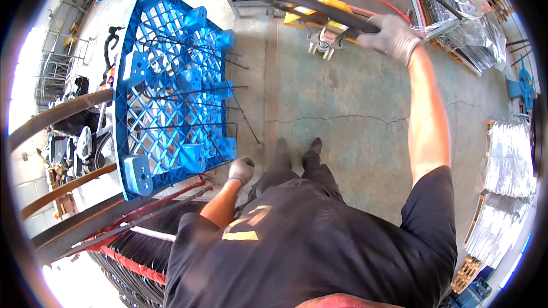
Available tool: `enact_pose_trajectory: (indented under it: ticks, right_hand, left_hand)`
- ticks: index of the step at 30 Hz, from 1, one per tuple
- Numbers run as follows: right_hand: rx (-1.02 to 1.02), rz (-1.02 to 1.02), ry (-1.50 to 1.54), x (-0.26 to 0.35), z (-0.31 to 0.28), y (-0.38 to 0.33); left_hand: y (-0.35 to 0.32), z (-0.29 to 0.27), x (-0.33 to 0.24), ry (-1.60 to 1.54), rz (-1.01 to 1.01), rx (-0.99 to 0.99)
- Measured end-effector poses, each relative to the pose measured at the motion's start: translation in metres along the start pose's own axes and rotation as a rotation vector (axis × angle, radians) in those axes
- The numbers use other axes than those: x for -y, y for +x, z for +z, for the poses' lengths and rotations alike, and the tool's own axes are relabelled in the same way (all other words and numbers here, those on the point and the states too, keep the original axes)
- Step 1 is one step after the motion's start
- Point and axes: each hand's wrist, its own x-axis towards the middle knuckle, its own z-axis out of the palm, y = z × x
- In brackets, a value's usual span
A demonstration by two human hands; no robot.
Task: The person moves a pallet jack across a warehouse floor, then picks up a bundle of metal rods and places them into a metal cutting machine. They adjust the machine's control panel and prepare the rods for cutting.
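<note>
In a grey glove, my right hand (391, 37) is wrapped round the black handle (337, 12) of a yellow pallet jack (317, 10), at arm's length ahead. Motion slightly blurs the handle's far end. Below it show the jack's metal fittings and small wheels. My left hand (242, 171), also gloved, hangs low by my left side with its fingers curled in and nothing visible in them. It is close to the near right corner of a blue plastic pallet (136, 179), which has a lattice deck and blocky feet. Thin dark rods (244, 118) stick out past the pallet's right side.
Brown metal bars (63, 115) run up to the pallet's left edge. A red-and-grey metal frame (134, 211) stands near left. Wrapped stacks (476, 34) occupy the far right, and more silvery bundles (510, 157) line the right side. A crack (365, 117) crosses the concrete floor.
</note>
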Motion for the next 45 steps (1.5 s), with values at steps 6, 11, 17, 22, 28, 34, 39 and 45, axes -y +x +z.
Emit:
enact_pose_trajectory:
  ticks: [6, 11, 17, 22, 28, 34, 39, 45]
  right_hand:
    - [0.551, -0.017, 0.000, 0.063, 0.201, -0.092]
    - [0.831, 0.230, 0.136, 0.057, 0.435, -0.179]
    - [1.017, 0.142, 0.049, 0.046, 0.404, -0.173]
    - [0.381, -0.013, 0.056, 0.026, 0.148, -0.115]
    - [0.077, 0.118, -0.042, -0.003, 0.023, -0.038]
    - [0.649, 0.031, 0.009, 0.034, 0.202, -0.130]
    - [0.828, 0.125, -0.027, -0.027, 0.322, -0.227]
    - [0.766, 0.065, -0.169, -0.132, 0.192, -0.257]
  left_hand:
    - [0.017, 0.023, -0.009, -0.057, 0.035, 0.044]
    - [0.011, 0.008, 0.007, 0.086, -0.028, 0.062]
    - [-0.007, -0.020, 0.030, 0.061, -0.046, -0.051]
    - [-0.006, -0.006, 0.046, 0.034, -0.058, -0.051]
    - [-0.010, 0.016, 0.018, 0.095, -0.016, 0.029]
    - [-0.016, 0.037, -0.034, 0.004, 0.007, -0.057]
    - [-0.061, 0.059, -0.026, -0.063, -0.125, -0.272]
    - [-0.131, 0.133, -0.104, -0.123, -0.176, -0.421]
